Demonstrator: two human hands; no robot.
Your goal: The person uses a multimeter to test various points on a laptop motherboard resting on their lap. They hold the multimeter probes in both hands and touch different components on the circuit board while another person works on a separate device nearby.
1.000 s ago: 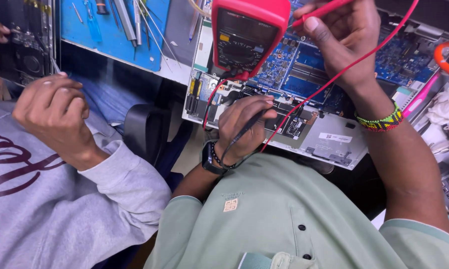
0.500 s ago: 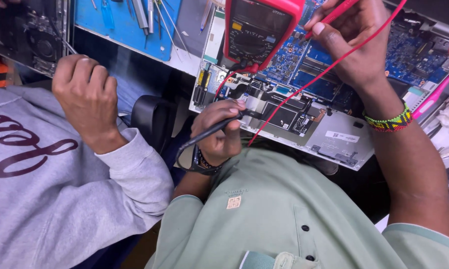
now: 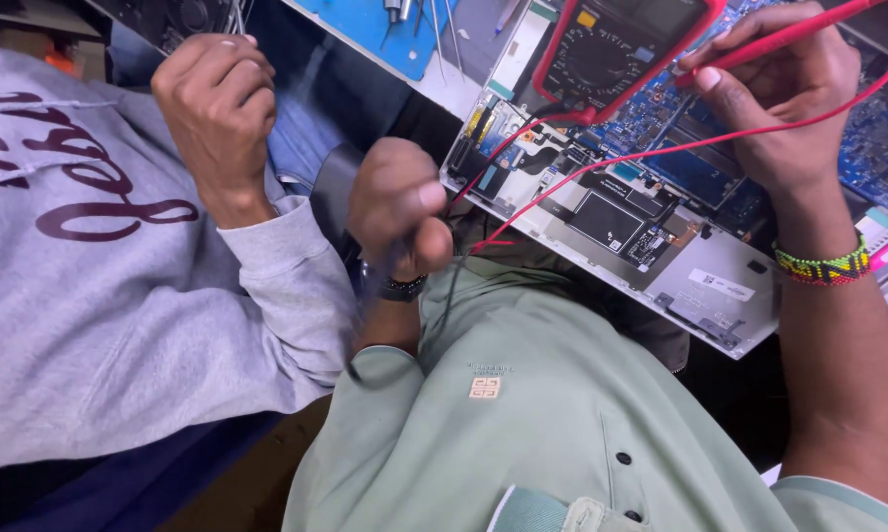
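Two hands busy: left hand (image 3: 399, 212) fisted around thin black probe lead (image 3: 442, 296), near centre. Right hand (image 3: 774, 94) at two o'clock, pinching slim red probe (image 3: 793, 34) over opened silver laptop base (image 3: 660, 251). Red-cased multimeter (image 3: 611, 54) farther, at twelve o'clock.

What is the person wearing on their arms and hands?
Both arms are bare below short pale green sleeves. The left hand has a black wristwatch at the wrist; the right hand has a colourful beaded bracelet. No gloves.
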